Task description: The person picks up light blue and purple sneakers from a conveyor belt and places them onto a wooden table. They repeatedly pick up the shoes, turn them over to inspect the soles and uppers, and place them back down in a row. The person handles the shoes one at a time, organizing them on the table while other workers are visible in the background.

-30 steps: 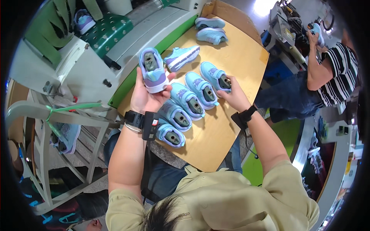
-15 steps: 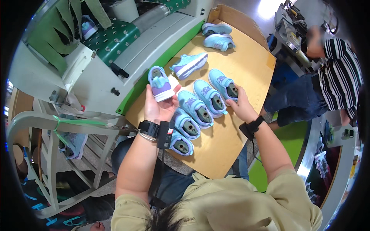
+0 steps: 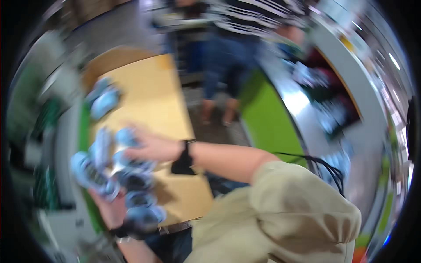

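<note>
The picture is smeared by motion. On the left, my left hand [image 3: 110,207] is curled under the heel end of a light blue child's sneaker [image 3: 90,172], which it holds up at the table's left side. My right hand [image 3: 151,147] reaches in from the right, its fingers round another light blue sneaker [image 3: 126,136] at the far end of a row. Several more sneakers [image 3: 139,199] of the same kind stand side by side toward me. A single sneaker [image 3: 101,149] sits just beyond the held one.
Two sneakers [image 3: 105,101] rest at the far left of the wooden table [image 3: 149,96], by its raised cardboard edge. A machine with a green strip [image 3: 84,127] borders the left. Rightward are a person in a striped top [image 3: 250,17], a green panel [image 3: 272,114] and a metal bench [image 3: 298,103].
My view has swung to the right, so the table and both hands now appear farther left. The left hand still holds its sneaker; the right is still at the row's far end.
</note>
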A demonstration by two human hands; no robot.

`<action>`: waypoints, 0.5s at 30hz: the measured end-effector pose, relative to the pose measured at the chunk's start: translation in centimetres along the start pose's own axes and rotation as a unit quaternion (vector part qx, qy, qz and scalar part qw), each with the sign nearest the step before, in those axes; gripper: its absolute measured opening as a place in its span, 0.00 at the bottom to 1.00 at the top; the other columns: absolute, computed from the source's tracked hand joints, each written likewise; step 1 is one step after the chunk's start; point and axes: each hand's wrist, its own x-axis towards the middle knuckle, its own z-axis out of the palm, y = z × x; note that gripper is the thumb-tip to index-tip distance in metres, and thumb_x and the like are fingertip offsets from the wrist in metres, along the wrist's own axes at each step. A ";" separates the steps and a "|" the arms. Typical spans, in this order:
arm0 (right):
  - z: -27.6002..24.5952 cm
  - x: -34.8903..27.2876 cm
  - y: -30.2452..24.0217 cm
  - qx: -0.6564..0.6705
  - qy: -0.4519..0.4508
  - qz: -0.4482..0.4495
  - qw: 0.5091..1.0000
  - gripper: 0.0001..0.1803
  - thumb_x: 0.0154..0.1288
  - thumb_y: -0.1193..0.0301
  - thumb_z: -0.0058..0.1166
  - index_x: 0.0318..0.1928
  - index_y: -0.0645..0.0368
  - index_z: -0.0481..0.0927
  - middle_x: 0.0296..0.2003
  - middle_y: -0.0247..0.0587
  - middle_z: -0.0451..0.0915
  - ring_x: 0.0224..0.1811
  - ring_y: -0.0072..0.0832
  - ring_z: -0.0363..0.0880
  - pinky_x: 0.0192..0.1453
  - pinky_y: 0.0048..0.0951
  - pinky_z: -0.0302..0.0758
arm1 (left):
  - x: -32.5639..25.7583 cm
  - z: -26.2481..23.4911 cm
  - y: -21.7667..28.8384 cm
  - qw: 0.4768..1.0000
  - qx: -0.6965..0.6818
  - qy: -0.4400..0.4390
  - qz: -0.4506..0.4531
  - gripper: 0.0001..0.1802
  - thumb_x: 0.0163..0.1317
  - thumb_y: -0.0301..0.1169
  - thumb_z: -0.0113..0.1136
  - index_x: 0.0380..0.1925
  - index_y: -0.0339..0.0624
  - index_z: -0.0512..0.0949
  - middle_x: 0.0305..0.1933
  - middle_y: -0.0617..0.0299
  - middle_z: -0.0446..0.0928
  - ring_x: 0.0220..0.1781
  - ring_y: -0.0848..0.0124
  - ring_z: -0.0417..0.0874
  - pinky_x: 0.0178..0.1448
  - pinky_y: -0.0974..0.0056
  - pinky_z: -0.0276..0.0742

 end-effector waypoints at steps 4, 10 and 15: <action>-1.2 -5.9 -10.0 0.134 -0.012 -0.032 0.990 0.50 0.55 0.62 0.68 0.70 0.61 0.49 0.61 0.58 0.66 0.65 0.42 0.67 0.68 0.33 0.63 | 2.0 0.5 -4.0 0.972 0.189 -0.136 0.010 0.30 0.74 0.54 0.44 0.62 0.43 0.66 0.55 0.58 0.75 0.54 0.67 0.77 0.54 0.61 0.74; -5.9 -12.5 -8.5 0.149 0.167 0.110 0.968 0.42 0.55 0.71 0.64 0.65 0.57 0.53 0.56 0.57 0.69 0.58 0.36 0.74 0.59 0.34 0.72 | 0.3 8.5 -7.4 0.915 0.230 -0.328 -0.046 0.35 0.72 0.47 0.51 0.71 0.41 0.55 0.68 0.53 0.64 0.55 0.66 0.76 0.55 0.60 0.75; -14.4 -22.3 -5.3 0.016 0.367 0.141 0.920 0.36 0.54 0.71 0.64 0.60 0.56 0.58 0.44 0.47 0.75 0.46 0.31 0.77 0.50 0.34 0.76 | 0.2 7.4 -5.8 0.918 0.274 -0.284 -0.019 0.33 0.72 0.42 0.52 0.72 0.42 0.57 0.67 0.54 0.65 0.52 0.68 0.75 0.55 0.64 0.71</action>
